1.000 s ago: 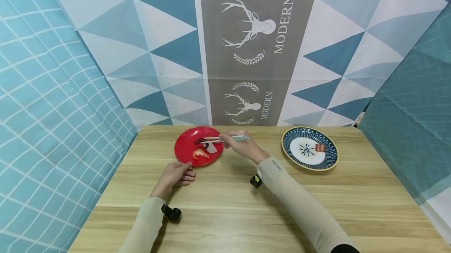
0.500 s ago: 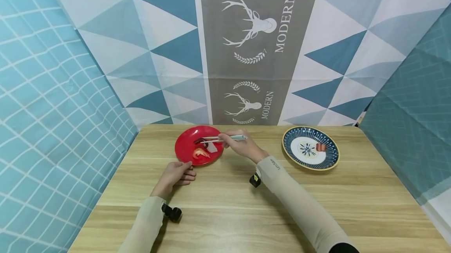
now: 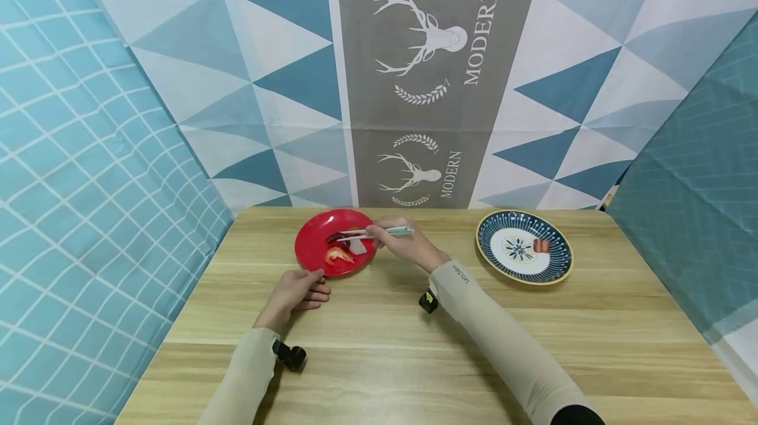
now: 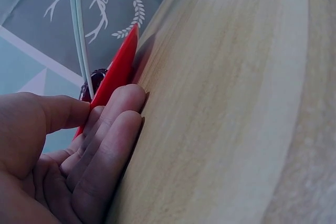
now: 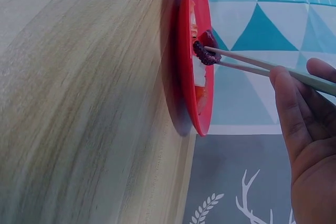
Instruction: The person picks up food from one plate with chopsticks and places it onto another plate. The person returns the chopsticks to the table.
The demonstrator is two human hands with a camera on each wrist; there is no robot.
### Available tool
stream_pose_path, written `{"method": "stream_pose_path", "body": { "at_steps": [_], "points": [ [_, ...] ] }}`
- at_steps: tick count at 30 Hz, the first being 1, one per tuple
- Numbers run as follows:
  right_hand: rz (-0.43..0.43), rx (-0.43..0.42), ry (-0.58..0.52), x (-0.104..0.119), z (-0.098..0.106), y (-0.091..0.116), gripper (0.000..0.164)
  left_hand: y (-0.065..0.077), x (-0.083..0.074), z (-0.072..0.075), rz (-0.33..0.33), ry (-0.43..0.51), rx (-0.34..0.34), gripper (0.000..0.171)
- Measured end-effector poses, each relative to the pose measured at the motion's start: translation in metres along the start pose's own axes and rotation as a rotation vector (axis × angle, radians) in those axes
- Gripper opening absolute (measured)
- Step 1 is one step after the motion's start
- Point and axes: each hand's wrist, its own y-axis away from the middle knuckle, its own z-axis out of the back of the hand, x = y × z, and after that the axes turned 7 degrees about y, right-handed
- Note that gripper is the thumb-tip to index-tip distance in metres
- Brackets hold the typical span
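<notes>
Only the head view takes in both plates: the red plate [image 3: 309, 247], with my hands at it, and the blue-patterned plate [image 3: 499, 268] at its 3 o'clock, a small brown piece [image 3: 541, 245] lying right of centre there. From above, the dark food [image 3: 337, 239] near the red plate's middle is just a smudge under the chopsticks [image 3: 401, 231]; the right wrist view gives it a curl and a knobbly edge, the tips touching it. The shrimp [image 3: 339, 256] sits at 6 o'clock of that middle, a white slice [image 3: 357, 247] at 4.

My left hand [image 3: 296, 291] comes in from 7 o'clock and pinches the near rim, at about 6:30. The left wrist view shows what the head view hides: my thumb tip on the rim and the lower fingers curled close to the surface [image 3: 379, 346]. My right hand [image 3: 405, 241] is clamped on the chopsticks, which point to 9 o'clock; that forearm slants up from 5 o'clock.
</notes>
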Motion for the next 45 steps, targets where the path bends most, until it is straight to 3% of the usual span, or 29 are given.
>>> {"method": "stream_pose_path", "body": {
  "at_steps": [12, 20, 28, 39, 45],
  "points": [
    [-0.005, 0.009, 0.022, 0.0, -0.002, -0.001, 0.023, 0.001, 0.0, -0.001, -0.006, 0.003, -0.004, 0.038],
    [-0.018, 0.01, -0.025, 0.001, -0.007, -0.003, 0.023, 0.001, 0.0, 0.0, 0.012, -0.003, -0.011, 0.038],
    [0.025, 0.016, -0.032, 0.001, -0.015, -0.007, 0.019, 0.002, 0.0, -0.001, 0.005, 0.0, -0.011, 0.037],
    [0.048, -0.034, 0.032, 0.003, -0.012, -0.002, 0.019, 0.006, -0.002, -0.001, 0.008, -0.011, -0.005, 0.04],
    [0.033, -0.029, -0.016, 0.007, -0.007, 0.002, 0.02, 0.007, -0.003, -0.002, -0.001, -0.006, 0.0, 0.04]
  ]
}}
